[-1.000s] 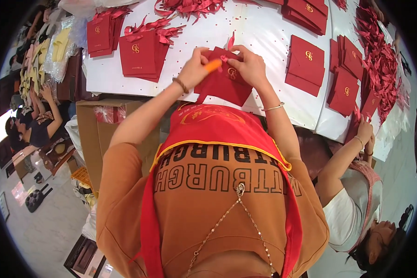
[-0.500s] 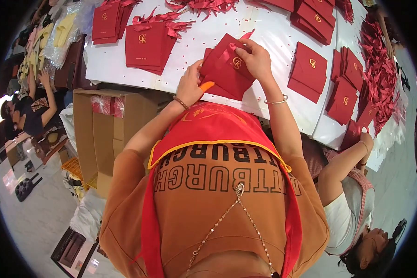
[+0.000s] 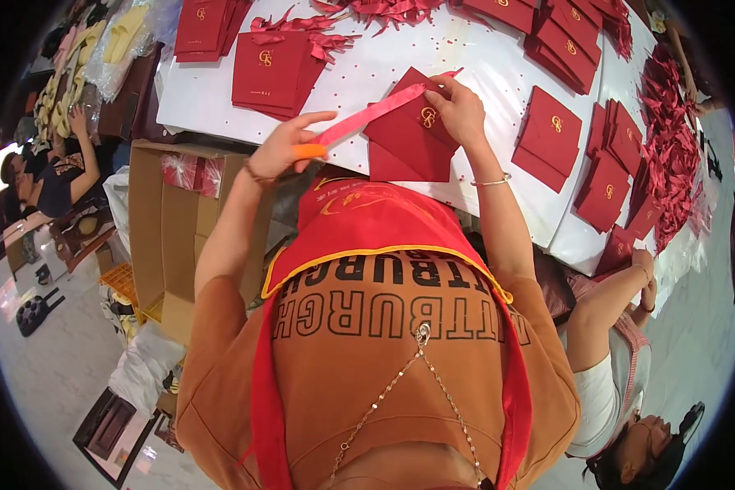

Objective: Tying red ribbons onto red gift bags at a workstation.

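My right hand [image 3: 461, 113] pinched the red envelope [image 3: 410, 124] just to its left; my left hand [image 3: 290, 145] gripped the pink ribbon [image 3: 373, 113].

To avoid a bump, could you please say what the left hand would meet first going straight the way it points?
Beyond the pink ribbon it holds, the left hand would probably first meet the red envelopes by the right hand, though depth is unclear.
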Available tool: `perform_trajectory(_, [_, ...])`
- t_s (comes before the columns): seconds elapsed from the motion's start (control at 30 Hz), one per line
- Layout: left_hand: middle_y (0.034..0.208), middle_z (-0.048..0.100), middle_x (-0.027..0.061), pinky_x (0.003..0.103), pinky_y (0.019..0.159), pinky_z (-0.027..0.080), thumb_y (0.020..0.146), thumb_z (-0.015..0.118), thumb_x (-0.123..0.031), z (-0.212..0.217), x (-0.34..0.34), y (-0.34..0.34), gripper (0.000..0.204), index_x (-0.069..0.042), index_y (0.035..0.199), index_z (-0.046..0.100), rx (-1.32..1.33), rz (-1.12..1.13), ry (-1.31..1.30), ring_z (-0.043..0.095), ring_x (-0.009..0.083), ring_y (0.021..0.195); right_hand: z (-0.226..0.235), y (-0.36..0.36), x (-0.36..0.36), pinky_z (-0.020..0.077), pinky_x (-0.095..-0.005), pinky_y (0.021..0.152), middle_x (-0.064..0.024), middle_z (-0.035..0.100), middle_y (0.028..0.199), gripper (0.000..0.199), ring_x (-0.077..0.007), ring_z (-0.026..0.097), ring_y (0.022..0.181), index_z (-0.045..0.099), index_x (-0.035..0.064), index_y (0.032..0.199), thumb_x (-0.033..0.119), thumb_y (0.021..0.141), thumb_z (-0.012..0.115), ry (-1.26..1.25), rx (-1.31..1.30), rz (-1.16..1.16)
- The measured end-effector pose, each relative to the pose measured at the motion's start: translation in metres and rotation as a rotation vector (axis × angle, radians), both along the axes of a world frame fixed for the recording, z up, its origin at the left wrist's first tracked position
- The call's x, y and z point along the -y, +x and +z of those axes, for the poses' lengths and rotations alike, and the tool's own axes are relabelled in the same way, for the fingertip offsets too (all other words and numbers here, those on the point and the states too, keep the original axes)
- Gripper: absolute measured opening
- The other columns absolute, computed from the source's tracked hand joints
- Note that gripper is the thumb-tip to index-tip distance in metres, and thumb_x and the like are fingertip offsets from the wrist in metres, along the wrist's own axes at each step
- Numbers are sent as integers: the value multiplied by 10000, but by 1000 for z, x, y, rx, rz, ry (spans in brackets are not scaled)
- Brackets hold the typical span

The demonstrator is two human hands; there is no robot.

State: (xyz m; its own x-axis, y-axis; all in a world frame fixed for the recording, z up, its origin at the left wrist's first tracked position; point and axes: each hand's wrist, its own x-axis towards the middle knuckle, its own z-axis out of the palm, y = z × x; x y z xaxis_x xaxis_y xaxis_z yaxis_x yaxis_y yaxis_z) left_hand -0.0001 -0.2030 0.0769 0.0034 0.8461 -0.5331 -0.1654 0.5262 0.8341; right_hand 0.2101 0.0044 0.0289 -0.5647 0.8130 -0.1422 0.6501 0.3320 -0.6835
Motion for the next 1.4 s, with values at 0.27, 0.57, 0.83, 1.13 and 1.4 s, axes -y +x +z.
perform_trajectory(0.27, [933, 584, 126, 226, 690, 440, 796, 561, -4, 12, 15, -28, 385, 19, 1172, 479, 260, 479, 444, 549, 137, 740, -6, -9, 6, 462, -336, 713, -84, 653, 903, 290, -231, 622, 828, 619, 170, 1022, 322, 776, 600, -28, 56, 57])
perform_trajectory(0.57, [1053, 525, 82, 294, 881, 386, 878, 451, -122, 45, -52, -30, 235, -3, 1024, 591, -874, 78, 644, 493, 197, 1019, -11, -15, 23, 457, -356, 678, -85, 655, 841, 281, -250, 621, 794, 613, 187, 1029, 325, 786, 585, -8, 68, 215])
perform_trajectory(0.83, [894, 565, 136, 397, 743, 448, 783, 471, -114, -48, -107, 34, 179, -34, 881, 598, -1174, -443, 452, 547, 315, 869, -13, -12, 30, 444, -367, 624, -103, 623, 745, 234, -269, 605, 718, 581, 86, 868, 233, 712, 675, -44, -230, 195])
perform_trajectory(1.13, [913, 560, 132, 399, 734, 436, 768, 484, -94, -56, -103, 39, 209, -41, 930, 605, -1251, -367, 497, 543, 319, 841, -4, 37, 31, 449, -340, 662, -101, 581, 747, 267, -246, 561, 729, 590, 58, 934, 187, 719, 679, 73, -49, 133])
perform_trajectory(1.4, [819, 624, 137, 356, 626, 457, 787, 567, -96, -41, -111, 71, 169, -50, 948, 590, -977, -79, 600, 605, 260, 735, -24, 33, 31, 472, -313, 554, -128, 634, 754, 274, -205, 600, 570, 582, 29, 973, 157, 743, 658, -395, -184, -124])
